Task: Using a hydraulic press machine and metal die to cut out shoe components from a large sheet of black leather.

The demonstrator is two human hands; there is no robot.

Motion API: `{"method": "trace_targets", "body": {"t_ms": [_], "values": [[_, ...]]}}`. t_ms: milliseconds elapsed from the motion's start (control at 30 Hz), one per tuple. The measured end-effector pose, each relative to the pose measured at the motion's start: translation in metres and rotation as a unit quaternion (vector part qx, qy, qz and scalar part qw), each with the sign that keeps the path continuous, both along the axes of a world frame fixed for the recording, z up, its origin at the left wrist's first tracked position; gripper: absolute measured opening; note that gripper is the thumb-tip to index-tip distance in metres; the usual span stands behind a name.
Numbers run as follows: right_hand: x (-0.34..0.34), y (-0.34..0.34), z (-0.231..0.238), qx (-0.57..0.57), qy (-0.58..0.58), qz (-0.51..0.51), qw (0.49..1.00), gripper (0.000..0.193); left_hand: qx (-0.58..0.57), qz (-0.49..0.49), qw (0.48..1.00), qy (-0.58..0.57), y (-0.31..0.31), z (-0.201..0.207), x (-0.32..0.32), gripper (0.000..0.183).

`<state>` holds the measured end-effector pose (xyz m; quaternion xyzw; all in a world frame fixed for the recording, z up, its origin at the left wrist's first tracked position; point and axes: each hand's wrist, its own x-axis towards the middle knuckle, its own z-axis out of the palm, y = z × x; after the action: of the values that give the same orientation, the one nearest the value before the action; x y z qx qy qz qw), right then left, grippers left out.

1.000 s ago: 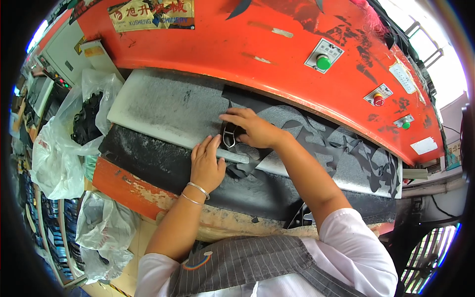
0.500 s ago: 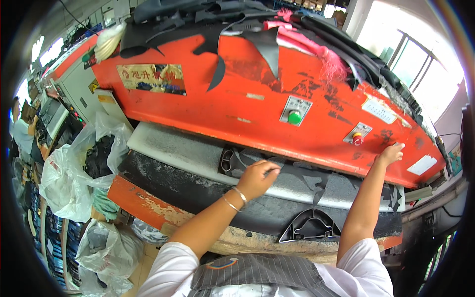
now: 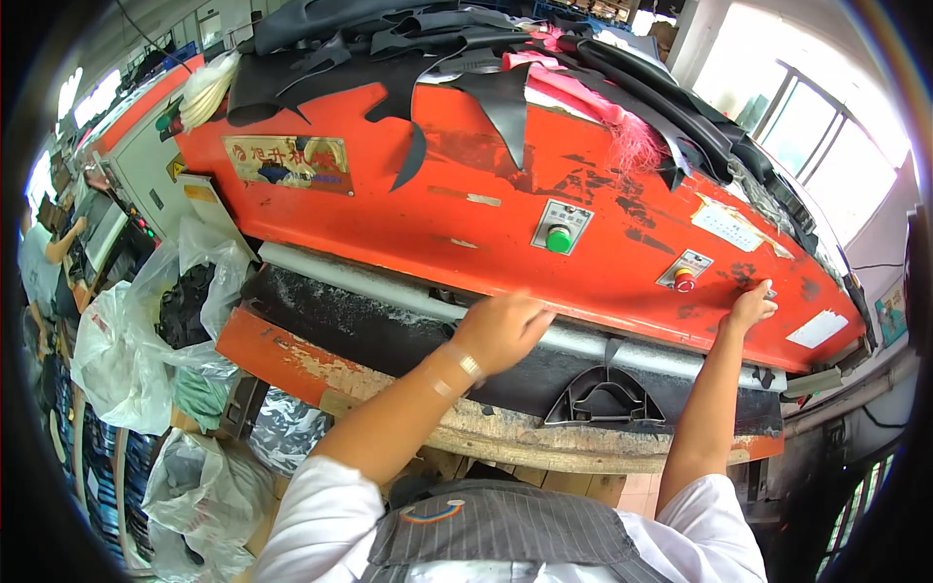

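My left hand point(image 3: 499, 333), wearing bracelets on the wrist, hovers over the front of a red press. Its fingers are curled and smeared by motion, and I see nothing in them. My right hand point(image 3: 751, 305) is closed against the red front panel point(image 3: 408, 233), its fingertips at a small grey part beside the red stop button point(image 3: 685, 281). What it grips there is mostly hidden. On the black board point(image 3: 321, 325) between my arms lies a black, arch-shaped cutting die point(image 3: 607, 396). Behind it, a whitish pad point(image 3: 622, 352) reaches under the press head.
A green push button point(image 3: 559, 240) sits mid-panel. Black sheet scraps point(image 3: 428, 49) and pink stringy material point(image 3: 622, 126) are heaped on the press and overhang its front. Plastic bags point(image 3: 126, 360) stand at the left. Another person point(image 3: 44, 262) works at the far left.
The gap below the red press head looks narrower, and less of the pad and its dark scraps shows. My left hand moved slightly toward me. My right hand stays at the panel, its fingers more curled.
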<state>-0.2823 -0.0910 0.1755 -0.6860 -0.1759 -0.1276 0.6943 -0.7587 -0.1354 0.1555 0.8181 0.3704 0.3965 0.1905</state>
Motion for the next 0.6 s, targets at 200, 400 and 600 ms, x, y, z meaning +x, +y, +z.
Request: {"method": "trace_targets", "body": {"t_ms": [200,400,600], "values": [[-0.006,-0.01,-0.012,-0.004,-0.177,-0.021,0.984,0.07,-0.152,0.043,0.975,0.158,-0.104,-0.091,-0.101,0.026],[-0.315,-0.023,-0.049,0.096,-0.326,0.347,0.874,0.044,-0.064,0.145,0.972,0.174,-0.127,-0.109,-0.078,0.023],[-0.42,-0.01,-0.103,0.074,-0.473,0.622,0.62,0.039,-0.062,0.177,0.967,0.172,-0.112,-0.124,-0.058,0.018]]}}
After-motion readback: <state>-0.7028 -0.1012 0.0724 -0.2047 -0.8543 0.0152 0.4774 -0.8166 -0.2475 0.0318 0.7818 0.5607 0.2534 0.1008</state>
